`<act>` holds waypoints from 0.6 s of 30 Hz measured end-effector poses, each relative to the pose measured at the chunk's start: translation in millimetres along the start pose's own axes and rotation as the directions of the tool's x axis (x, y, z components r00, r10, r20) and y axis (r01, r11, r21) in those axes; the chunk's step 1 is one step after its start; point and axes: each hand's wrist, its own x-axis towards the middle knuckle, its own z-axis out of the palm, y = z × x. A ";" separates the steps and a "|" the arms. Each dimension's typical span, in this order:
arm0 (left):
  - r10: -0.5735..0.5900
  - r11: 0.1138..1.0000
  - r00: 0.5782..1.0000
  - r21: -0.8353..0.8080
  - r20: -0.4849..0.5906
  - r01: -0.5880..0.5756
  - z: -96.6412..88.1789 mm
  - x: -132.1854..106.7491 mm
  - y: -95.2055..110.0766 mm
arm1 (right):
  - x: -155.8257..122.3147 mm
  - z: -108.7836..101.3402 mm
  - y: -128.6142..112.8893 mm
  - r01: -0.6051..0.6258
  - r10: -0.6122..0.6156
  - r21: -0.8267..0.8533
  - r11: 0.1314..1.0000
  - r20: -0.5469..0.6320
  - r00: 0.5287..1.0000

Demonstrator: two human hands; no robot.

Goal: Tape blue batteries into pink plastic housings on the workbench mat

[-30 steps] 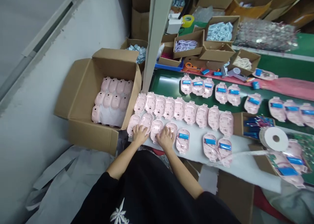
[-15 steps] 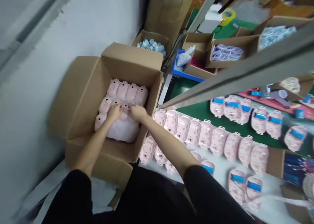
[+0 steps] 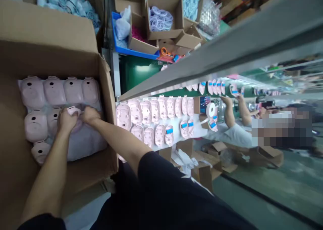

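Inside a cardboard box point(image 3: 105, 88), pink plastic casings point(image 3: 54, 90) with small dark round holes lie in rows on a whitish sheet point(image 3: 87, 144). My left hand point(image 3: 67, 119) is closed on a pink casing point(image 3: 75, 126) in the second row, its thumb near the casing's top end. On the right side of that same casing, my right hand point(image 3: 90, 115) has its fingers curled in against it, with the fingertips partly hidden. The casing's lower part shows between and below the hands.
Open pink casings point(image 3: 146, 110) stand in rows on the white bench beside the box, some with blue parts. A grey metal bar point(image 3: 176, 78) slants above it. Cartons of rings point(image 3: 160, 18) sit behind. Further right, a co-worker's arms point(image 3: 229, 112) reach over the bench.
The view has swung right and closer, bringing a co-worker into sight. Both my hands stay in the box, and a pink casing now shows between them.
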 end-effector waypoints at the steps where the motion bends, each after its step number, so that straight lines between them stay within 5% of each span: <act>1: 0.002 1.000 1.000 -0.016 -0.031 -0.003 -15.2 -17.2 -0.8 | -24.4 -14.2 -4.9 0.135 -0.133 -0.057 0.989 0.031 0.991; 3: 0.051 0.993 0.983 -0.092 -0.174 -0.068 -51.0 -72.8 -1.2 | -93.4 -53.2 2.1 0.463 -0.454 -0.238 0.854 0.095 0.886; 4: 0.103 0.978 0.956 -0.148 -0.275 -0.148 -68.9 -109.6 -0.1 | -135.9 -77.1 17.1 0.610 -0.608 -0.285 0.739 0.109 0.787; 6: 0.215 0.921 0.882 -0.214 -0.420 -0.326 -96.8 -192.8 7.1 | -228.0 -128.6 72.8 0.721 -0.746 -0.309 0.620 0.050 0.664; 8: 0.256 0.869 0.816 -0.246 -0.519 -0.429 -104.7 -274.3 23.7 | -315.7 -176.9 157.2 0.686 -0.738 -0.308 0.659 -0.092 0.668; 11: 0.324 0.793 0.753 -0.269 -0.573 -0.546 -71.4 -369.1 65.6 | -406.4 -230.0 306.2 0.412 -0.540 -0.360 0.837 -0.420 0.729; 13: 0.401 0.745 0.731 -0.268 -0.553 -0.611 -28.1 -413.4 101.3 | -427.7 -254.3 397.2 0.192 -0.383 -0.376 0.907 -0.543 0.747; 15: 0.467 0.715 0.699 -0.233 -0.542 -0.659 18.2 -451.2 138.2 | -422.6 -274.0 468.7 0.055 -0.271 -0.385 0.921 -0.533 0.802; 18: 0.514 0.718 0.682 -0.174 -0.520 -0.674 70.7 -509.5 183.0 | -399.3 -290.2 535.1 0.037 -0.198 -0.401 0.915 -0.368 0.908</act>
